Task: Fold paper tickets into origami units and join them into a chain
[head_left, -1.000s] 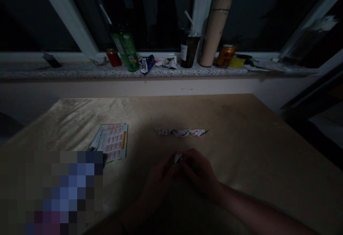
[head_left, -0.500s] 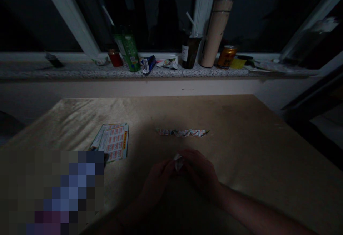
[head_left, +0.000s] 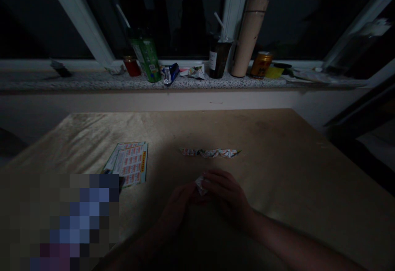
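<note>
Both hands pinch one small folded paper (head_left: 200,184) — left hand (head_left: 179,205), right hand (head_left: 226,195). It looks white, crumpled, with tiny colored print.

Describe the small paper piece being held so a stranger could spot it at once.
On the tan table, nearer than the row of three folded papers, the left hand and right hand meet. The small paper piece is pinched between them, the only one off the table.
</note>
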A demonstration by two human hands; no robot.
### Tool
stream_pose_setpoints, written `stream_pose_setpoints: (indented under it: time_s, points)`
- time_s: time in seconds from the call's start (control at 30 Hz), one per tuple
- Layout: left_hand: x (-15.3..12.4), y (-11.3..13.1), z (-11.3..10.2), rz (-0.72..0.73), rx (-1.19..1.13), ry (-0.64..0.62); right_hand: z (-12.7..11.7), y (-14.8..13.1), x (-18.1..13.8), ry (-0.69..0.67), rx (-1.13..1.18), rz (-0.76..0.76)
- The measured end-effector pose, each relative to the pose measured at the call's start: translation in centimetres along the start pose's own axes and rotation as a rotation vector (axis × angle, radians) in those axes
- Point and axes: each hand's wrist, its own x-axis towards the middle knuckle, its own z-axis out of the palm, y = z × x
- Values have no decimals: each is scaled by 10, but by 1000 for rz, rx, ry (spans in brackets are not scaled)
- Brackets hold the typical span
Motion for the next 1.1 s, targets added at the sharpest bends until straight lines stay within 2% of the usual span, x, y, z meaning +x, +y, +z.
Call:
stream_pose_setpoints:
  time_s: [0.07,0.27,0.4,0.63,0.93,1.1]
  points:
    - [3,-5,0,28,-106,-127,0,1,0,-23,-5,-9]
    - [1,9,-1,56,-115,-321,-3,-2,1,-55,7,-33]
    - [-3,20,0,-23,-118,-315,-3,-3,2,-63,26,-8]
    - [-2,23,4,-24,-21,-263,-5,-5,7,-53,149,116]
    - [-5,30,7,-32,108,-350,-2,-4,2,-31,283,457]
    - [-6,22,6,-16,192,-405,-2,-3,9,-195,330,478]
